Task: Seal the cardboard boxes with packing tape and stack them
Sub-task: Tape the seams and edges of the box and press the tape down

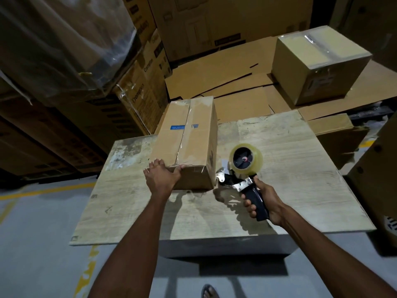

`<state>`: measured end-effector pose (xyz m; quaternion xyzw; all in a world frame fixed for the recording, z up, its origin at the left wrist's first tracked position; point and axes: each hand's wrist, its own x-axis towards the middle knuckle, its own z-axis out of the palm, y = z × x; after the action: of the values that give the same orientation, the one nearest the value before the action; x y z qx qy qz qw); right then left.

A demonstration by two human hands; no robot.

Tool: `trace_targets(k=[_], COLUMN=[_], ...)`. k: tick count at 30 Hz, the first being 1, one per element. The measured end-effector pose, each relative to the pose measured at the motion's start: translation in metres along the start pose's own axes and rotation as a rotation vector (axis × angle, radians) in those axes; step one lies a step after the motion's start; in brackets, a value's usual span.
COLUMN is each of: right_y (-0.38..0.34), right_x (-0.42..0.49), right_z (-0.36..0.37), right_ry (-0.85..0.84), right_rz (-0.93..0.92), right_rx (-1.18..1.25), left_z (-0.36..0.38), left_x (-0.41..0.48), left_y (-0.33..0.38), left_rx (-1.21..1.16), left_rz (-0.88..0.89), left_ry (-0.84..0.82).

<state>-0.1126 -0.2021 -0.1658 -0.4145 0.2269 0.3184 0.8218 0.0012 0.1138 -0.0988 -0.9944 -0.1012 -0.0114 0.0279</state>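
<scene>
While left hand (162,176) rests on it, box (187,138) extends ahead.

The left hand (160,176) is covering the near left corner of the cardboard box (187,143), hiding the seam there, and the box is blocking the far left edge of the table (290,168). The right hand (262,201) is wrapping round the handle of the tape dispenser (246,158), concealing most of it; whether its blade end is touching the box is not showing clearly. The blue label (177,127) and the printed code (194,126) beside it are appearing too small to read. The sticker (321,81) on the second box (318,48) is blurring out. The bottom edge is cutting off both forearms and a sandalled foot (209,292); the left edge is cutting off the plastic-wrapped stack (53,39).
</scene>
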Motion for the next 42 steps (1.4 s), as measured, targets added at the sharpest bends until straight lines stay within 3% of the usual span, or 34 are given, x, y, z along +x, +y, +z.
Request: trace_targets(k=[10, 19, 27, 30, 32, 34, 36, 39, 42], right_y=[0.0, -0.012, -0.015, -0.014, -0.011, -0.002, 0.009, 0.014, 0.021], right_x=[0.044, 0.059, 0.073, 0.055, 0.043, 0.039, 0.045, 0.055, 0.069], right_z=[-0.046, -0.061, -0.061, -0.045, -0.03, -0.013, 0.001, 0.035, 0.059], right_ry=[-0.034, -0.016, 0.537, 1.035, 1.28, 1.351, 1.249, 0.895, 0.678], right_rz=[-0.088, -0.2, -0.229, -0.25, -0.416, -0.732, -0.935, -1.042, -1.121], right_rx=[0.583, 0.652, 0.306, -0.174, -0.373, -0.533, -0.681, -0.844, -1.059], left_z=[0.003, 0.013, 0.009, 0.004, 0.0, -0.001, 0.001, 0.007, 0.016], left_x=[0.005, 0.01, 0.008, 0.005, 0.004, 0.004, 0.004, 0.004, 0.005], left_y=[0.003, 0.0, -0.002, -0.003, -0.005, -0.006, -0.01, -0.025, -0.048], left_rx=[0.081, 0.11, 0.093, 0.084, 0.066, 0.05, 0.034, -0.037, -0.188], left_rz=[0.023, 0.037, 0.062, 0.087, 0.103, 0.118, 0.147, 0.23, 0.337], left_ry=[0.009, 0.017, 0.036, 0.035, 0.037, 0.039, 0.039, 0.044, 0.054])
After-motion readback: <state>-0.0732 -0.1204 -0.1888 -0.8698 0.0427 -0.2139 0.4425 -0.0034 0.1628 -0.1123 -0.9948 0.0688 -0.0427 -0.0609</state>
